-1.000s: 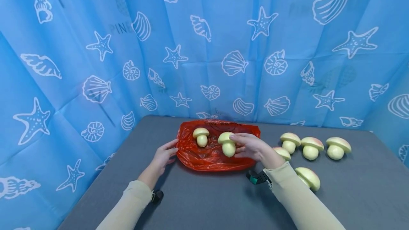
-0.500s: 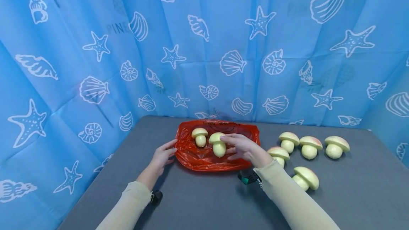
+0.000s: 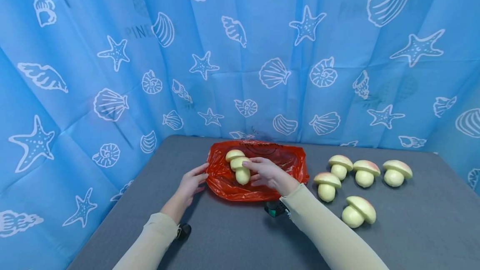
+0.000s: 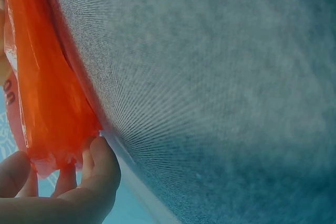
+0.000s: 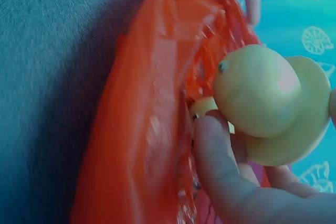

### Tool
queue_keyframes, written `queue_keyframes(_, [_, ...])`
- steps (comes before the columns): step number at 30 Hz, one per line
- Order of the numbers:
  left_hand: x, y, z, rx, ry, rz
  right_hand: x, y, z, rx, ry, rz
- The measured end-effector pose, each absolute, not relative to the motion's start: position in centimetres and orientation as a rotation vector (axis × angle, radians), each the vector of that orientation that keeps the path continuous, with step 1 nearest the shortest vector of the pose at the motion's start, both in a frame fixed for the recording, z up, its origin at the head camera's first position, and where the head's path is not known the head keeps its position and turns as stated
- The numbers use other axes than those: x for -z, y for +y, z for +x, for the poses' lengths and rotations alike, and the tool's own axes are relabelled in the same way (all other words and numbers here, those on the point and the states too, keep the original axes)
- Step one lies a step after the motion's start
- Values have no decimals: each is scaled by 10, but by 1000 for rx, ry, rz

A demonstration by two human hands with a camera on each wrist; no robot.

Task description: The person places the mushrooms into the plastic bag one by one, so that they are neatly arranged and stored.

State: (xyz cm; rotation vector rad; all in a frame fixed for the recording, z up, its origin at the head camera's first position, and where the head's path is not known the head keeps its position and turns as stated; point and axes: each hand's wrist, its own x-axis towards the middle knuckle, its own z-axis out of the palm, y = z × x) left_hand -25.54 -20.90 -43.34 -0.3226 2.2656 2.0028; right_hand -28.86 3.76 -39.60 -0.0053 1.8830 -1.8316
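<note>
My right hand (image 3: 267,175) holds a pale yellow toy mushroom (image 3: 242,175) by its cap, stem down, over the left half of a red plastic bag (image 3: 240,195). In the right wrist view, the mushroom's round stem (image 5: 254,90) faces the camera and my fingers curve around the cap. A second toy mushroom (image 3: 233,155) is in the bag, partly covered by the held one. My left hand (image 3: 191,184) rests at the bag's left end with its fingers extended. The left wrist view has those fingertips (image 4: 102,156) right at the crinkled end of the red plastic (image 4: 52,103).
Several more toy mushrooms stand to the right of the bag, among them a near one (image 3: 327,186) and a far right one (image 3: 396,173). One mushroom (image 3: 358,211) lies tilted closer to me. Behind the grey table (image 3: 232,236) hangs a blue shell-print curtain (image 3: 225,53).
My right hand has carried the toy mushroom leftward across the bag until it overlaps the one inside. The near standing mushroom has come out from behind my right arm. My left hand stays put.
</note>
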Motion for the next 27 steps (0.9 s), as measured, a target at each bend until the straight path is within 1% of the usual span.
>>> queue_keyframes(5, [433, -209, -255, -2002, 2275, -317, 402, 22, -288, 1820, 1860, -31])
queue_keyframes(15, [431, -207, -254, -2005, 2276, -321, 405, -4, -285, 1775, 1980, 46])
queue_keyframes(19, [430, -206, -254, -2004, 2270, -328, 405, -10, -285, 1779, 2009, 103])
queue_keyframes(27, [430, -206, -255, -1996, 2270, -342, 409, -15, -285, 1744, 1995, 79])
